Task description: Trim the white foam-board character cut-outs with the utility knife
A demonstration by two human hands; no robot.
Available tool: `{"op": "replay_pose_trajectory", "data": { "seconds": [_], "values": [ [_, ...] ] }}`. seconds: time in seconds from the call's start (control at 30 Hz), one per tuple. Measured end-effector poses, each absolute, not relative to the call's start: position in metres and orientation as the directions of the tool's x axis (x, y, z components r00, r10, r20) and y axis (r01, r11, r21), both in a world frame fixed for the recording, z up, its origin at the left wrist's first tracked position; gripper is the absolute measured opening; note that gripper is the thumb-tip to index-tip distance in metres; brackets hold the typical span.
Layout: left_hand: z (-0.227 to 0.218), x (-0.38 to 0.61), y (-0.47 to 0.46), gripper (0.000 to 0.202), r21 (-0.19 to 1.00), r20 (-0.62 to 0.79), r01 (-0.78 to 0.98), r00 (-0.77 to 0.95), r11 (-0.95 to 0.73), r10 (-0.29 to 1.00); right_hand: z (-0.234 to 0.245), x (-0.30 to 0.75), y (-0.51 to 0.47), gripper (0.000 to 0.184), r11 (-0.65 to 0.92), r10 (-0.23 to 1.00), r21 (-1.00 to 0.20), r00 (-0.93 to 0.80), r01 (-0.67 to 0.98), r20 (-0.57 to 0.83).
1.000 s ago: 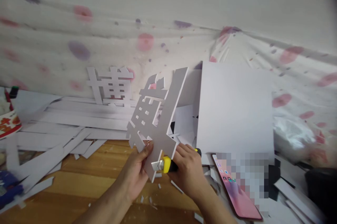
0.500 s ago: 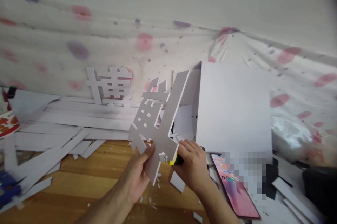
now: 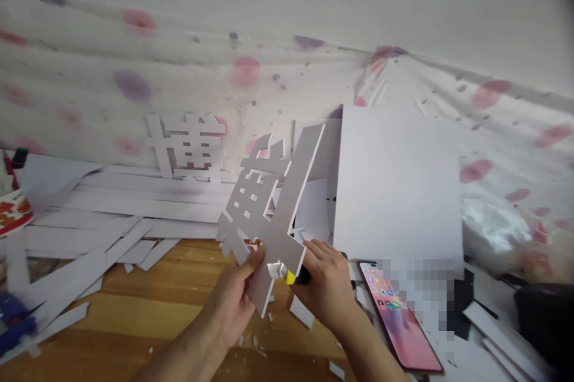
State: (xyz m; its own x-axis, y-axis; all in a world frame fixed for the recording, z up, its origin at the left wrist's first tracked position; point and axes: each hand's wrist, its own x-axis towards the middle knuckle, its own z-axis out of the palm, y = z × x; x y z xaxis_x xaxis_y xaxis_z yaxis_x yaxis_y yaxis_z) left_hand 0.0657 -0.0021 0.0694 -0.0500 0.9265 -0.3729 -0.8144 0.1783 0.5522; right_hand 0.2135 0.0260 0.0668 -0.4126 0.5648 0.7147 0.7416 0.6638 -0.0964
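Note:
My left hand [image 3: 233, 298] grips the lower edge of a white foam-board cut-out [image 3: 269, 208] shaped like a Chinese character, held up tilted over the wooden floor. My right hand [image 3: 325, 286] is closed round a yellow and black utility knife [image 3: 291, 274]. The knife's metal tip rests against the cut-out's bottom right part. A small offcut [image 3: 301, 312] lies on the floor just below the knife.
Another white character cut-out [image 3: 188, 146] leans on the spotted cloth behind. Long white strips [image 3: 112, 214] pile up at the left. A large white board [image 3: 399, 182] stands at the right, with a pink phone [image 3: 399, 322] in front of it. Scraps dot the wooden floor [image 3: 147, 304].
A piece has come off the cut-out's bottom and dropped to the floor. The knife has moved up along the lower right edge. The cut-out shifted slightly.

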Motion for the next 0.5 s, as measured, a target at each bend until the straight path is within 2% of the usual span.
{"op": "replay_pose_trajectory", "data": {
  "seconds": [0.2,0.37,0.5],
  "values": [
    [0.0688,0.0653,-0.0027,0.010,0.555,-0.370,-0.812,-0.049,0.179,0.928,0.0652,0.2147,0.0271,0.015,0.621,0.597,-0.108,-0.379,0.777,0.707],
    [0.0684,0.0657,-0.0017,0.008,0.533,-0.420,-0.826,-0.069,0.185,0.905,0.0635,0.2149,0.0292,0.014,0.609,0.587,-0.110,-0.353,0.786,0.728],
    [0.0686,0.0654,-0.0023,0.010,0.534,-0.415,-0.824,-0.058,0.191,0.908,0.0620,0.2120,0.0286,0.015,0.627,0.623,-0.201,-0.329,0.753,0.710]
  ]
}}
